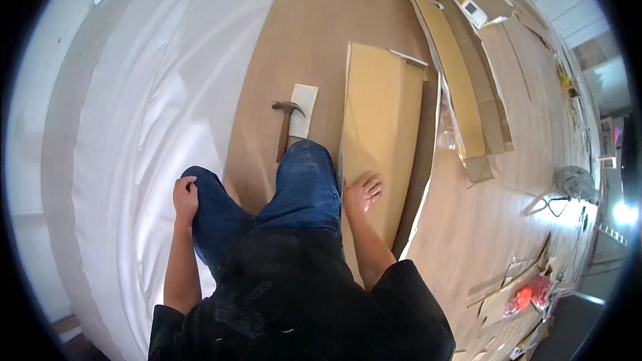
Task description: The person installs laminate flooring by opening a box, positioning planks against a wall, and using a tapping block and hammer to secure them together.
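Observation:
My left hand [186, 197] rests against my left knee, its fingers drawn together; what they hold, if anything, is too small to make out. On my right, a long open cardboard box [374, 110] lies beside my leg. Over its tan inner surface is my right hand [363, 192], fingers apart and slightly blurred, holding nothing. Just ahead of my right knee lies a claw hammer [286, 120] with a dark head and brown wooden handle. Part of its head overlaps a flat white rectangular piece [305, 103]. My knee hides the near end of that handle.
White sheeting [154, 93] covers the left side beside brown floor covering [321, 20]. Another long cardboard piece [455, 60] lies beyond the box at right. Farther right are a round grey object [576, 184] and cardboard scraps with a red plastic-wrapped item [523, 299].

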A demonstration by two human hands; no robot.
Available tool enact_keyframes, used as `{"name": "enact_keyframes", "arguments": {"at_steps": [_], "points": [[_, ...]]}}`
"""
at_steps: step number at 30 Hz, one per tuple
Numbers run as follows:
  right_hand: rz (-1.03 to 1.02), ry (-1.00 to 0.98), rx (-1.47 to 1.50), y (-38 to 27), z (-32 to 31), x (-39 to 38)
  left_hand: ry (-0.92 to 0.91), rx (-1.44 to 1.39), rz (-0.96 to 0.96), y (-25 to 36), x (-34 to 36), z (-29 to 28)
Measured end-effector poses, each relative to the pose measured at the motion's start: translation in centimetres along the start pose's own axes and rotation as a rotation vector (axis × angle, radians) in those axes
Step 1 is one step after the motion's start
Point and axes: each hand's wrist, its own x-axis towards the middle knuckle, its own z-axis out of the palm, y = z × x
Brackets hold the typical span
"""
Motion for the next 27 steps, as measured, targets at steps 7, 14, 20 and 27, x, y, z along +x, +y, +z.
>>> {"name": "enact_keyframes", "arguments": {"at_steps": [7, 14, 20, 27], "points": [[0.025, -0.264, 0.024, -2.3, -1.2, -0.1, -0.003, -0.04, -0.093, -1.1, 0.1, -0.3], [0.146, -0.299, -0.004, -5.0, -1.8, 1.3, 0.008, -0.046, -0.123, -0.9, 0.0, -1.1], [0.071, -0.205, -0.044, -5.4, 0.0, 1.3, 0.072, -0.061, -0.137, -1.5, -1.2, -2.2], [-0.069, -0.226, -0.101, -4.2, -4.1, 0.7, 0.099, -0.074, -0.189, -2.3, -2.1, -3.7]]}}
